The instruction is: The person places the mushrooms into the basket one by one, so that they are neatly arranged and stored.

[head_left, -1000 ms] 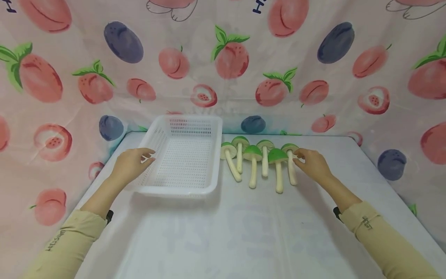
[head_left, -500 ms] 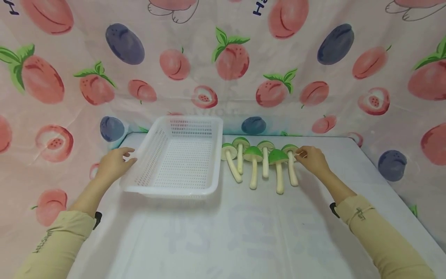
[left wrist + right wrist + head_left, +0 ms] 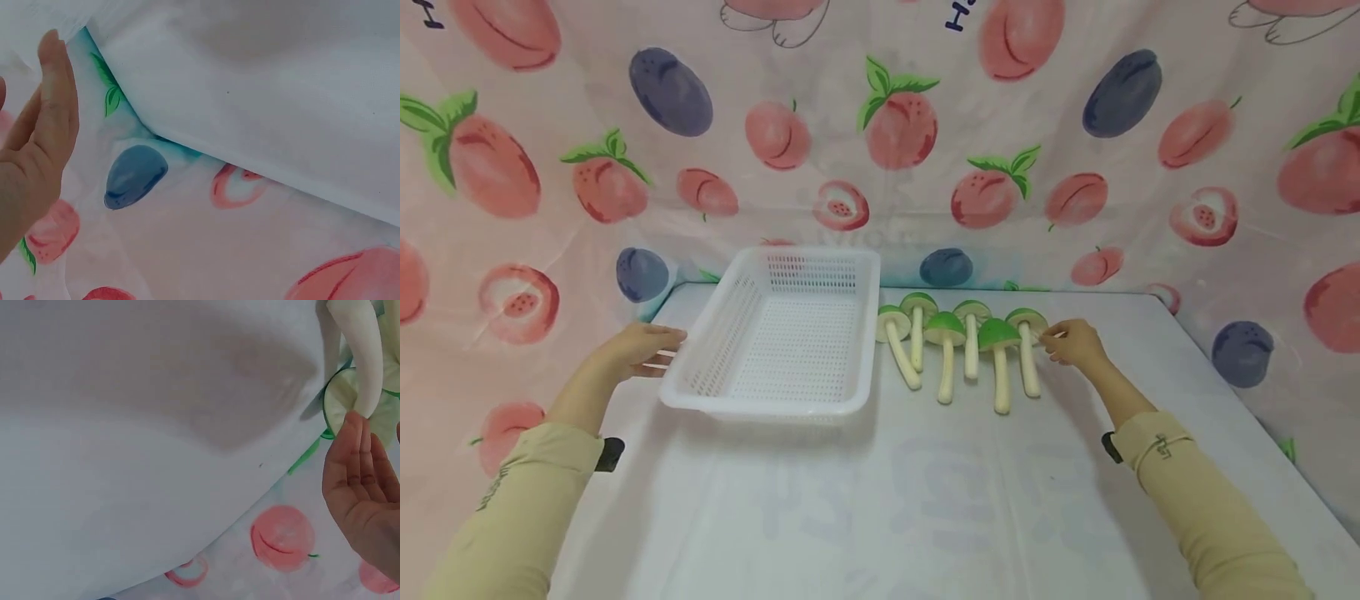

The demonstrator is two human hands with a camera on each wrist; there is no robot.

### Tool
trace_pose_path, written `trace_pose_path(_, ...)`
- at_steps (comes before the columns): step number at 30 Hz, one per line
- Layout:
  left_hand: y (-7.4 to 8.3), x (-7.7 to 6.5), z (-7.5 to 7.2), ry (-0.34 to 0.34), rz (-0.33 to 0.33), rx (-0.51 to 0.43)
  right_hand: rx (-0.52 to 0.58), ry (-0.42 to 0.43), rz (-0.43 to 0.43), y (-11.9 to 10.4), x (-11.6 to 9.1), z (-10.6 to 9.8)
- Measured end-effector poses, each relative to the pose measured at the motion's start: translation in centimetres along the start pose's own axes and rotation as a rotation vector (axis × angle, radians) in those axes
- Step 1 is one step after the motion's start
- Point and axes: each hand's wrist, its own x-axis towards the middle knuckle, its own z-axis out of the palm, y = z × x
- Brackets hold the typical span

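Note:
A white perforated plastic basket (image 3: 775,408) stands on the left half of the table. My left hand (image 3: 636,348) is beside its left rim, fingers extended toward it; the left wrist view also shows that hand (image 3: 50,125) with long, straight fingers. To the basket's right lie several toy mushrooms with green caps and pale stems. Nearest to my right hand (image 3: 1075,342) is the rightmost mushroom (image 3: 1028,367), the fingertips right at the edge of its cap. In the right wrist view the fingers (image 3: 353,434) are fairly straight and overlap that mushroom's stem (image 3: 365,356).
A white cloth covers the table (image 3: 925,500). Behind and around it hangs a fruit-printed curtain (image 3: 880,192), meeting the table's back edge just beyond the basket and mushrooms. The leftmost mushroom (image 3: 898,350) lies close to the basket's right side.
My left hand has moved left from over the basket's left rim to outside it, its fingers straightening. My right hand has shifted slightly right beside the mushroom. Basket and mushrooms stay put.

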Motion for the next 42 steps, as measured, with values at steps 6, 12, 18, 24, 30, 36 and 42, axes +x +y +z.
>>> trace_pose_path(6, 0.5, 0.9, -0.3, -0.043, -0.032, -0.067, 0.150, -0.140, 0.097, 0.6, 0.3, 0.0)
trace_pose_path(12, 0.7, 1.7, -0.3, -0.041, -0.087, -0.170, 0.273, -0.181, 0.176, 0.9, 0.7, 0.3)
trace_pose_path(18, 0.7, 2.1, 0.0, -0.015, -0.115, -0.214, 0.349, -0.217, 0.262, 0.9, 1.1, 0.9)
trace_pose_path(24, 0.1, 2.1, 0.2, 0.012, -0.143, -0.173, 0.325, -0.221, 0.306, 0.7, 1.6, 1.7)
trace_pose_path(30, -0.4, 1.8, -0.2, 0.022, -0.164, -0.158, 0.293, -0.216, 0.296, 0.2, 1.9, 2.3)
trace_pose_path(36, -0.7, 1.9, -0.4, 0.018, -0.163, -0.205, 0.277, -0.215, 0.284, 0.2, 2.1, 2.6)
trace_pose_path(42, -0.5, 2.2, 0.1, -0.004, -0.158, -0.216, 0.283, -0.183, 0.249, 0.5, 1.8, 1.8)
